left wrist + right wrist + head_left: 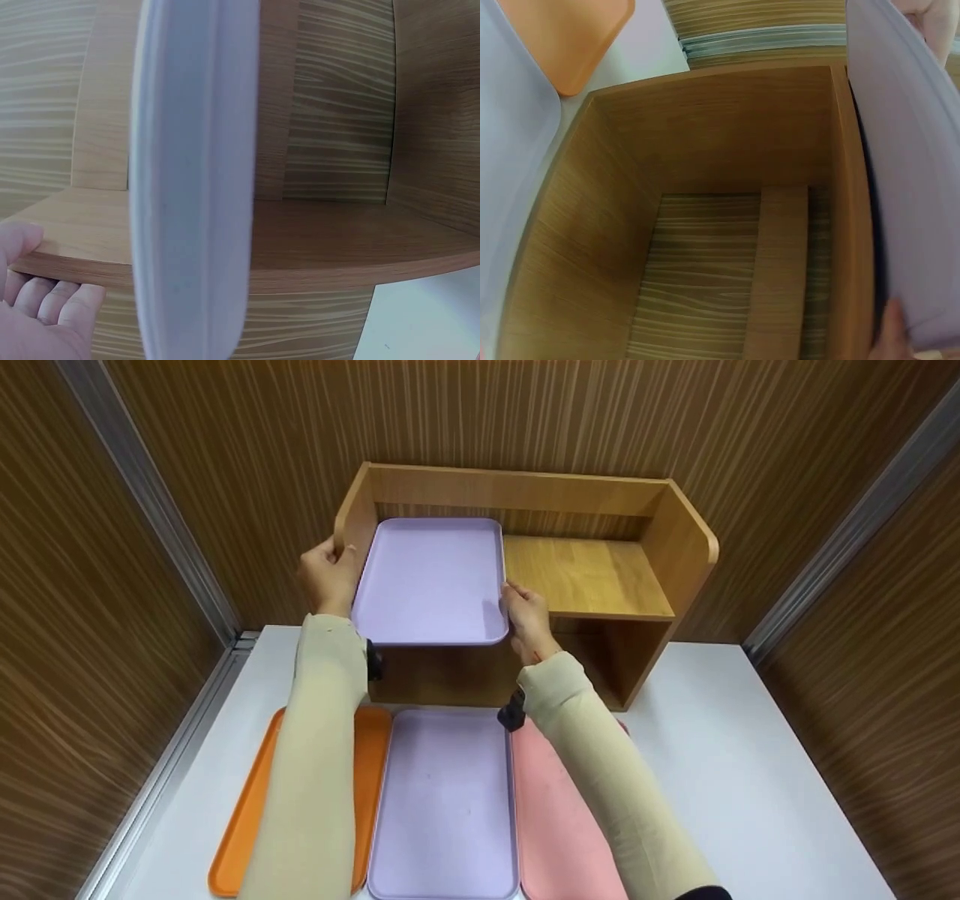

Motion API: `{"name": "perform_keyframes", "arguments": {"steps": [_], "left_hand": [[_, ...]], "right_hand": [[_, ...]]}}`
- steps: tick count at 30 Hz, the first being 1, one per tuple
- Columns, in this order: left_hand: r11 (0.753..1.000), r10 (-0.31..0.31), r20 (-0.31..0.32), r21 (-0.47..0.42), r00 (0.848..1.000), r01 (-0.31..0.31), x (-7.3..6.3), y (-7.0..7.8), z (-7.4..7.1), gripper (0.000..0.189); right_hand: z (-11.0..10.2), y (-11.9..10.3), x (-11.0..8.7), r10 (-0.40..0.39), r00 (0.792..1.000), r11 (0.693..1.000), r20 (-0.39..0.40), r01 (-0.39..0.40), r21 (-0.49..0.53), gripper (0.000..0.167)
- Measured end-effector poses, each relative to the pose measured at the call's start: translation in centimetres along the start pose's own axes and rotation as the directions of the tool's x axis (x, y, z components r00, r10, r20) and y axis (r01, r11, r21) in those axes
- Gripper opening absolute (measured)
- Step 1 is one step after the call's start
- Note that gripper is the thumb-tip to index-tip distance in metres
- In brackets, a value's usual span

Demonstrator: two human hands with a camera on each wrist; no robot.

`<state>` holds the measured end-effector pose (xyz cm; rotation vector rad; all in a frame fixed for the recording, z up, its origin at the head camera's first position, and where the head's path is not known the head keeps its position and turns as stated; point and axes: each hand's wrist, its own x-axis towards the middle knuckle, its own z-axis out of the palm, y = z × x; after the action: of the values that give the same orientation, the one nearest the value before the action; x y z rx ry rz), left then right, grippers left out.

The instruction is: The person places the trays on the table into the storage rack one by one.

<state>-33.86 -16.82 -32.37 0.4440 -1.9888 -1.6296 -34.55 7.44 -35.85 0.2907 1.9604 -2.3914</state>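
Observation:
A light purple tray [431, 577] lies on the upper level of a wooden desk shelf [592, 574], at its left end, with its near edge jutting out past the board. My right hand [529, 619] pinches the tray's right rim near the front corner. My left hand [328, 577] grips the front edge of the shelf's left side panel, beside the tray. In the left wrist view the thumb is on one face of that panel [90, 225] and the fingers are on the other. Only a fingertip [892, 334] of the right hand shows in its wrist view, against the tray.
On the white table [697, 750] before the shelf lie an orange tray [371, 780], a second purple tray [446, 810] and a pink tray [559, 825], side by side. My forearms partly cover the orange and pink ones. Wood-patterned walls [517, 416] enclose the table.

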Motion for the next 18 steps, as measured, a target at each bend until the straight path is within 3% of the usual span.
{"name": "perform_keyframes", "arguments": {"steps": [8,11,18], "left_hand": [[0.999,-0.004,0.003,0.031,1.000,0.004,0.14,0.12,-0.06,0.029],[0.999,-0.011,0.002,0.035,1.000,0.011,0.17,0.09,-0.02,0.029],[0.999,-0.023,0.007,0.036,1.000,0.023,0.23,-0.10,-0.05,0.029]], "right_hand": [[0.18,-0.45,0.25,0.009,0.989,0.985,0.151,-0.034,0.167,0.039],[-0.06,-0.46,0.35,0.000,0.982,0.983,0.191,-0.035,0.183,0.042],[-0.12,-0.83,-0.01,-0.116,0.972,0.985,0.206,0.086,0.149,0.046]]}}
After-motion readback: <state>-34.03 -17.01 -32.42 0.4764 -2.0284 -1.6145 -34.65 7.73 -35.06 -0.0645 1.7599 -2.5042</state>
